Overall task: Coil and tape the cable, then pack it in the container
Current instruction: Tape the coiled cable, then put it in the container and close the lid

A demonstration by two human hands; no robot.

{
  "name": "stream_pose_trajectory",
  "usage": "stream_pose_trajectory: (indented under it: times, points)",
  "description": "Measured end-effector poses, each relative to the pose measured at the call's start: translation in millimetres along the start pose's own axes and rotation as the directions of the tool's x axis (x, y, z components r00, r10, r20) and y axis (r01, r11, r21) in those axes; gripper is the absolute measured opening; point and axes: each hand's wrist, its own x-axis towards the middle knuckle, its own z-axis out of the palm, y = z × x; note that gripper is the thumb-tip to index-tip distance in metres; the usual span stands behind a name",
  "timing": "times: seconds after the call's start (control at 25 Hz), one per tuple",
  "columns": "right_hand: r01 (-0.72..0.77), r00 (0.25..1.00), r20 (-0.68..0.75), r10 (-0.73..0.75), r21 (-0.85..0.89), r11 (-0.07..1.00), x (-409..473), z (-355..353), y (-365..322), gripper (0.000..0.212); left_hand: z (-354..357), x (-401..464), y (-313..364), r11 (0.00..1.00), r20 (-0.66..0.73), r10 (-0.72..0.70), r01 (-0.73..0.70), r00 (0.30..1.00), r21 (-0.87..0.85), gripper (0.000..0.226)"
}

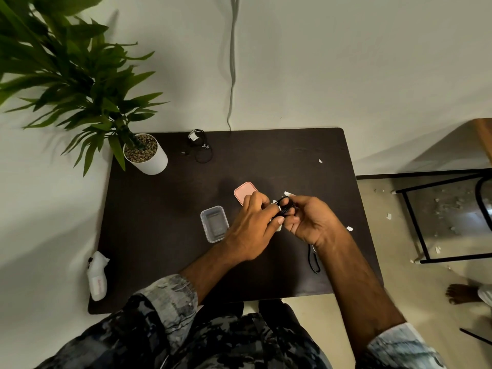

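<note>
A small black coiled cable (284, 208) is held above the dark table (159, 222) between both hands. My left hand (251, 225) pinches it from the left, thumb pressed near a bit of white tape. My right hand (311, 222) grips the coil from the right. A clear plastic container (214, 223) stands open on the table just left of my left hand. Its pink lid (243, 191) lies behind the hands, partly hidden by my fingers.
A potted plant (145, 154) stands at the table's back left corner. Another black cable bundle (199, 147) lies at the back edge, and a black loop (314, 259) under my right wrist. A white tape roll wrapper (98, 275) rests at the front left. Paper scraps (320, 161) dot the table and floor.
</note>
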Motion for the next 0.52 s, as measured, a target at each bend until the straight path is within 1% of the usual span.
stream_pose_trajectory:
  times: [0.08,0.12,0.16,0.24,0.28,0.32,0.36,0.44,0.52]
  points:
    - [-0.036,0.998,-0.062,0.029,-0.112,0.993,-4.7,-2.4,-0.4,0.022,1.0,-0.2,2.8,0.995,-0.019,-0.038,0.036,0.999,-0.088,0.029]
    - [-0.027,0.994,-0.105,0.007,-0.19,0.981,-7.4,-2.9,0.7,0.022,1.5,-0.3,3.8,0.989,-0.029,-0.075,0.071,0.997,-0.131,0.031]
    - [0.009,0.989,-0.142,-0.049,-0.27,0.963,-8.7,-3.1,3.1,0.02,2.2,0.2,3.9,0.981,-0.032,-0.116,0.109,0.993,-0.159,0.032]
    - [0.16,0.955,-0.179,-0.236,-0.357,0.92,-7.6,-4.7,9.8,0.011,2.2,1.9,3.3,0.967,-0.022,-0.189,0.182,0.982,-0.177,0.03]
    - [0.244,0.932,-0.174,-0.318,-0.349,0.905,-7.4,-5.7,12.6,0.006,2.6,2.5,3.1,0.961,-0.017,-0.217,0.21,0.976,-0.181,0.029]
    - [0.311,0.917,-0.146,-0.37,-0.316,0.896,-7.9,-5.4,15.1,0.002,3.5,3.1,2.7,0.951,-0.012,-0.248,0.241,0.969,-0.193,0.027]
    - [0.357,0.913,-0.105,-0.395,-0.269,0.895,-8.5,-5.4,17.7,0.003,4.9,3.8,1.7,0.935,-0.004,-0.286,0.278,0.958,-0.22,0.027]
    - [0.384,0.918,-0.03,-0.396,-0.19,0.904,-12.2,-4.0,23.2,0.005,6.2,6.9,-1.0,0.882,0.034,-0.371,0.363,0.928,-0.299,0.032]
    - [0.376,0.925,0.001,-0.38,-0.142,0.916,-14.1,-2.5,28.2,0.013,6.8,10.1,-1.6,0.82,0.058,-0.422,0.408,0.905,-0.402,0.033]
